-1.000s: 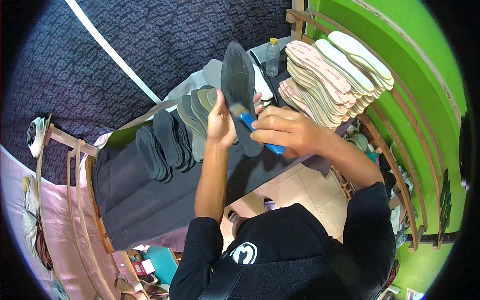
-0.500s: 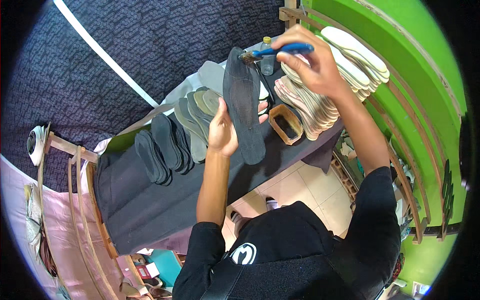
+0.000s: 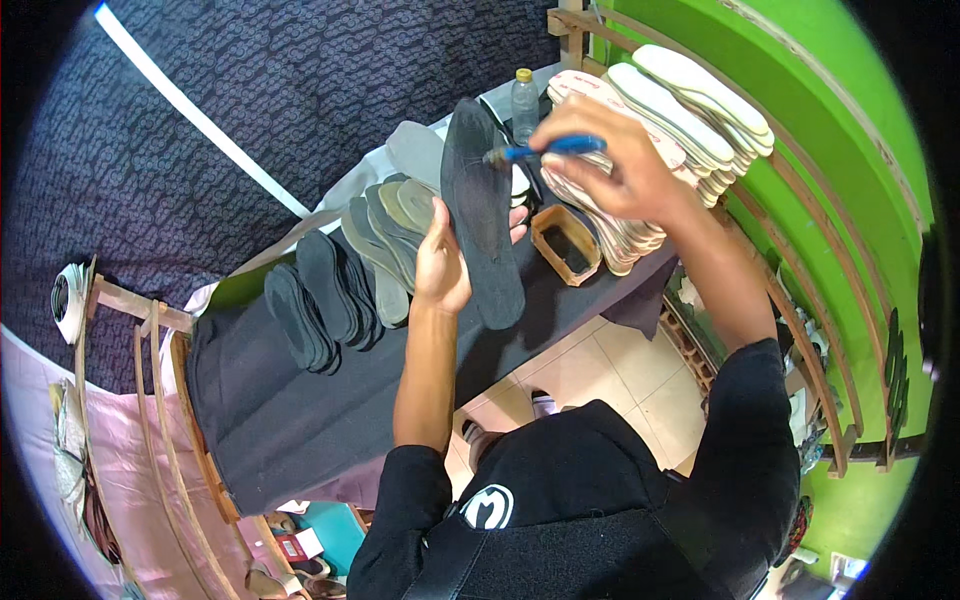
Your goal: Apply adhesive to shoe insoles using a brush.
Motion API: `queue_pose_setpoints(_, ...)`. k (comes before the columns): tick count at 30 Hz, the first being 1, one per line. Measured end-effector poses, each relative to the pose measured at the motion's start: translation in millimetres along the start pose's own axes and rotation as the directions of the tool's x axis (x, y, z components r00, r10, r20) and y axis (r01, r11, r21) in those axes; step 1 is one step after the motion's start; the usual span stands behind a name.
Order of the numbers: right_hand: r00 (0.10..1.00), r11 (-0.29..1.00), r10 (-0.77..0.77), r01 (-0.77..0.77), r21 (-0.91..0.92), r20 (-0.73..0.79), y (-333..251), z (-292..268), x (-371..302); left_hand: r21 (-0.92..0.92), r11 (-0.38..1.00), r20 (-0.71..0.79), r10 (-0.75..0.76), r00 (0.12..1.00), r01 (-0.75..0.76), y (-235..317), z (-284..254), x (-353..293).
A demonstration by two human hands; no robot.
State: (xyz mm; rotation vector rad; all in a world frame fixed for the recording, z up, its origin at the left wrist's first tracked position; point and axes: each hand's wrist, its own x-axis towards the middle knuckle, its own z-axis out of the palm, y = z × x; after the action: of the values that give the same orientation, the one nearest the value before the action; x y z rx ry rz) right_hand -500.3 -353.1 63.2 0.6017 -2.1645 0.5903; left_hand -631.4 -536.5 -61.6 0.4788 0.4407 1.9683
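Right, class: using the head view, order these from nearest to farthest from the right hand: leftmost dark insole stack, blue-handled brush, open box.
1. Blue-handled brush: held in the right hand.
2. Open box: below that hand in the picture.
3. Leftmost dark insole stack: well off to the left.

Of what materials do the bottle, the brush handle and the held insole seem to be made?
Bottle: see-through, glossy, probably plastic, possibly glass.
Brush handle: smooth-looking, blue, likely plastic or painted wood.
Held insole: dull, dark, faintly lined, perhaps foam or fabric.
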Motion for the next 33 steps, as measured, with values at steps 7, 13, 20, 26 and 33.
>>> queue_pose_setpoints(7, 0.989, 0.984, -0.146, 0.148, -0.102, 0.03, 1.0, -2.7, 18.4, 0.026, 1.0, 0.042, -0.002, 0.999, 0.001, 1.4, 1.0, -0.6)
queue_pose_setpoints(13, 0.985, 0.986, -0.116, 0.13, -0.106, 0.129, -14.3, 23.8, -23.6, -0.128, 0.992, 0.173, 0.045, 0.984, -0.023, 1.1, -4.3, 0.4)
queue_pose_setpoints(20, 0.979, 0.985, -0.122, 0.1, 0.14, 0.163, -29.3, 37.7, -35.6, -0.307, 0.945, 0.292, -0.017, 0.956, 0.111, 0.1, -4.3, 0.9)
queue_pose_setpoints(26, 0.994, 0.996, 0.083, -0.082, 0.019, -0.065, -11.7, 12.8, -21.3, -0.002, 0.999, 0.023, 0.048, 0.999, -0.048, -0.6, 11.7, 2.3)
queue_pose_setpoints(33, 0.963, 0.969, -0.224, 0.236, -0.069, 0.149, -39.3, 45.4, -54.5, -0.008, 0.998, 0.085, 0.058, 0.995, -0.057, 5.1, -4.3, 7.8)
